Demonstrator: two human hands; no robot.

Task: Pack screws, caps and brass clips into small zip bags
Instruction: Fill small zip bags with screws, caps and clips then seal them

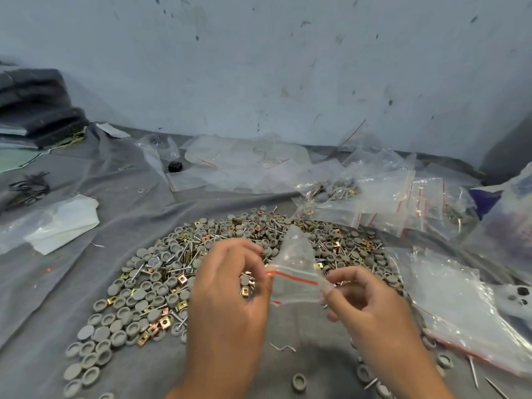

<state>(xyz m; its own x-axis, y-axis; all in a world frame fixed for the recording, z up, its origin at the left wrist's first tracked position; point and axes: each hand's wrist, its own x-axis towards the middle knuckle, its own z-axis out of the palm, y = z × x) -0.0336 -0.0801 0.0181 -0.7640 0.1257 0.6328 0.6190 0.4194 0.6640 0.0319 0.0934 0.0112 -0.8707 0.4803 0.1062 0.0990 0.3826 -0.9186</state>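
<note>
A small clear zip bag (296,269) with a red strip at its mouth hangs between my two hands above the pile; I cannot tell what is inside. My left hand (230,295) pinches the bag's left mouth corner. My right hand (365,306) pinches the right corner. Under them a broad heap of grey caps (138,300), square brass clips (165,322) and long screws (184,260) is spread on the grey cloth (86,182).
Filled zip bags (331,191) lie behind the heap at right, and a stack of unfilled zip bags (466,315) lies at the right edge. Loose plastic sheets (244,162) lie along the wall; a white bag (63,223) and dark folded things (37,108) sit at left.
</note>
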